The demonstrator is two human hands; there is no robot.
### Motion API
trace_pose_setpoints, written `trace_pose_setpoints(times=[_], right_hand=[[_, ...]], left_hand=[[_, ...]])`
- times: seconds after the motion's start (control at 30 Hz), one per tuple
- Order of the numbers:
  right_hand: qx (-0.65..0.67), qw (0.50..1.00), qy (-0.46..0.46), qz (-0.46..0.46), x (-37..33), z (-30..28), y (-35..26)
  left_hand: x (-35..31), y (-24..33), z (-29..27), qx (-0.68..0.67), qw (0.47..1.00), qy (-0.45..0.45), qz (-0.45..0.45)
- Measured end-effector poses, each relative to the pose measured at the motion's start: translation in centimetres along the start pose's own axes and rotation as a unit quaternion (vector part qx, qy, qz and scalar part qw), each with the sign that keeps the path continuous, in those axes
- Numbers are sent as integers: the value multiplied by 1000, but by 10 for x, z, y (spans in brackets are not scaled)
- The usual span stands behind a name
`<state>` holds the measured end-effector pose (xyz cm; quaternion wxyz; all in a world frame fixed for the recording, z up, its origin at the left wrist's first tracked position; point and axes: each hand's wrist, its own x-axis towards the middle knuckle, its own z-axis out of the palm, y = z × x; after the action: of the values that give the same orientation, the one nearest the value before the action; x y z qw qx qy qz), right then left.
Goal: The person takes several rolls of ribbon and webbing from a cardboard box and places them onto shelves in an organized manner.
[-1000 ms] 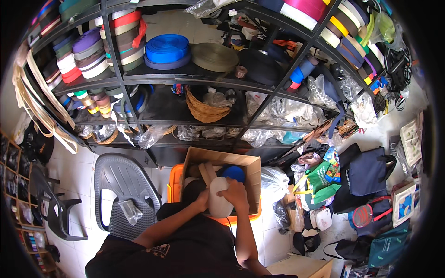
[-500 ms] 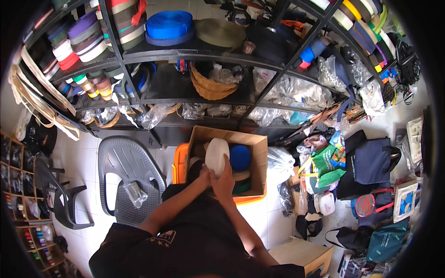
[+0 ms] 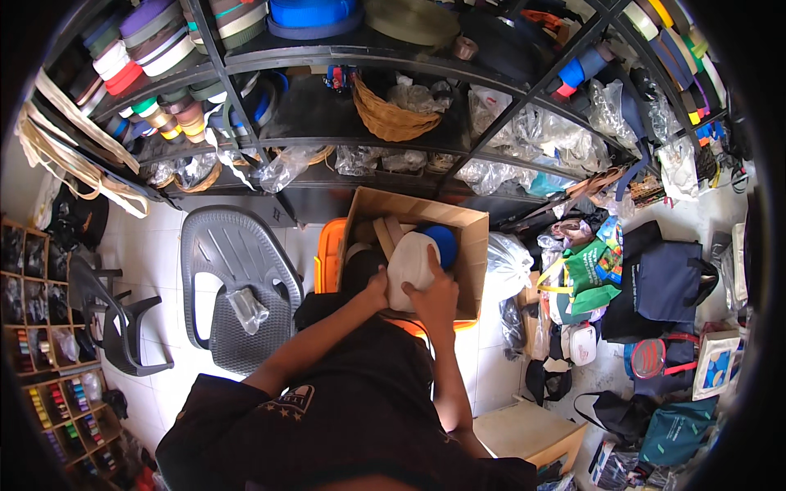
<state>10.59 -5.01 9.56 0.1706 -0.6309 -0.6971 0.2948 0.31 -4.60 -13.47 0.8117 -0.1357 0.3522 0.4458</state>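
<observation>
Both my hands hold a cream-white roll of webbing (image 3: 411, 268) over a cardboard box (image 3: 472, 274). My left hand (image 3: 378, 290) grips its left edge. My right hand (image 3: 435, 296) is closed on its right side, thumb and a finger lying across the flat face. Behind the roll, inside the box, are a blue roll (image 3: 442, 243) and some tan rolls (image 3: 390, 232). A dark roll (image 3: 365, 267) sits at the left within the box, partly hidden. The box rests by an orange container (image 3: 329, 255), of which only edges show.
A grey plastic chair (image 3: 237, 270) with a clear plastic packet (image 3: 247, 309) stands to the left. Ahead, a black shelf (image 3: 311, 114) carries webbing rolls and a wicker basket (image 3: 397, 119). Bags, including a green bag (image 3: 585, 278), crowd the floor at right. A wooden table (image 3: 524, 434) is near my right side.
The white roll has turned so its flat face shows more, and my right hand has shifted its grip across it. My view has tilted downward, with the shelf sitting higher in the picture.
</observation>
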Motion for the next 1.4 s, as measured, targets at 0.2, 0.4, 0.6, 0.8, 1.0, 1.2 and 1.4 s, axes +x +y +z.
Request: trace_pose_setpoints(times=[0.2,0.4,0.6,0.8,1.0,1.2,1.4], right_hand=[[15,998,-56,6,8,-35,-1],[108,985,111,-73,3,-8,-7],[289,942,160,-65,-9,22,4],[255,932,231,-116,10,9,5],[214,950,207,-97,7,-5,0],[143,966,199,-83,6,-19,4],[216,952,202,-77,9,-57,-20]], left_hand=[[-43,8,40,126,989,-50,52],[-56,17,53,56,990,-15,129],[-59,10,59,-56,982,-77,163],[-53,1,36,53,994,-48,77],[-67,6,43,34,995,-90,-34],[-100,8,58,13,992,-91,-80],[-105,24,99,53,988,-141,42]])
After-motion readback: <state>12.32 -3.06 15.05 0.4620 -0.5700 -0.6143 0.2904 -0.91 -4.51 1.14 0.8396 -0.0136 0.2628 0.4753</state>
